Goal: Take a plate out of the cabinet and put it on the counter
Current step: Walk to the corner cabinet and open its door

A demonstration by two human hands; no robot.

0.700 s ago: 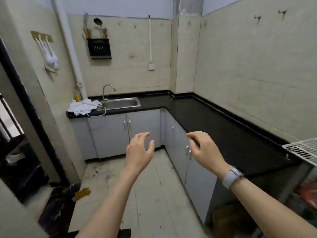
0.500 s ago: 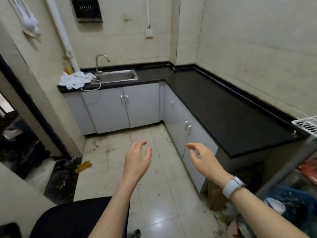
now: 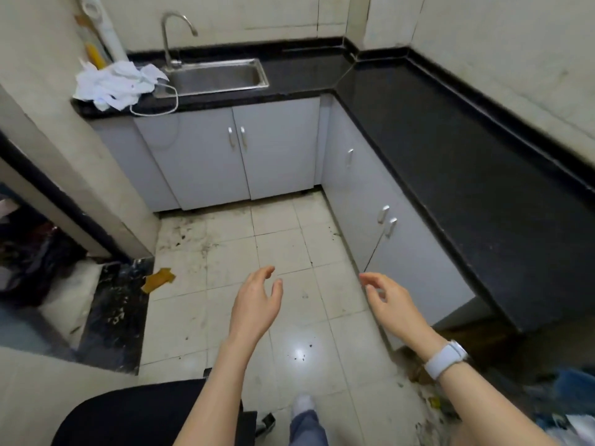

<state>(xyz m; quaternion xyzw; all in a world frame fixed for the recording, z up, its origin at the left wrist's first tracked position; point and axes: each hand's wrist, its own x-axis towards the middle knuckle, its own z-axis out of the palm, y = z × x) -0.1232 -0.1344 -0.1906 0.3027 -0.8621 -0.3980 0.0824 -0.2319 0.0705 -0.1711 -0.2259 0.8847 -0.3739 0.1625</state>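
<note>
Grey base cabinets run under an L-shaped black counter (image 3: 467,162). One pair of closed doors (image 3: 236,156) sits below the sink, and another closed pair (image 3: 389,239) lines the right run. No plate is in view. My left hand (image 3: 254,304) hovers over the tiled floor, fingers apart and holding nothing. My right hand (image 3: 391,304), with a white watch on its wrist, hangs open just in front of the right cabinet doors without touching them.
A steel sink (image 3: 215,77) with a tap is set in the far counter. A crumpled white cloth (image 3: 116,83) and a white cable lie left of it. A doorway with dark clutter (image 3: 32,262) opens at left. Litter lies on the floor at lower right.
The view has tilted down, so the cabinets and floor fill the frame. Both hands have dropped lower and stay open and empty.
</note>
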